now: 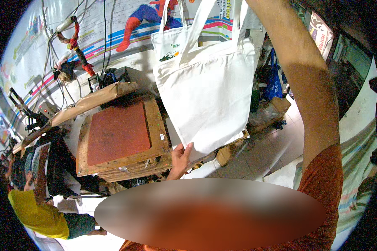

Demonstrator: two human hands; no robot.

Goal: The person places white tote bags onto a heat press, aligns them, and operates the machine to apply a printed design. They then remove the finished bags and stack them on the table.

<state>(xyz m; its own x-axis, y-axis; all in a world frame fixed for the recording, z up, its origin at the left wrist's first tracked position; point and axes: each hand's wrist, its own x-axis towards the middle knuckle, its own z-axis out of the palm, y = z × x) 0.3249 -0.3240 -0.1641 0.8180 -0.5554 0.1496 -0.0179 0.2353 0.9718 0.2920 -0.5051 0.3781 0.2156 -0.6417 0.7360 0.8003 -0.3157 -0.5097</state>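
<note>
A white cloth tote bag [203, 96] hangs upright in front of me, its long straps running up out of the top of the view. My left hand [180, 159] grips its lower left corner. My right arm reaches up along the right side and leaves the view at the top, so that hand is hidden. Behind the bag's top is a smaller white bag [166, 44] with a flower print. To the left, a red pad [117, 129] lies on a worn wooden board [157, 150], partly below a brown-topped ledge [90, 100].
Cables and tools hang on a printed wall [83, 29]. At lower left a person in a yellow shirt [37, 213] is at work. A blue bag [273, 79] hangs at the right above a stretch of tiled floor [268, 146]. Striped sacking [356, 175] is at the far right.
</note>
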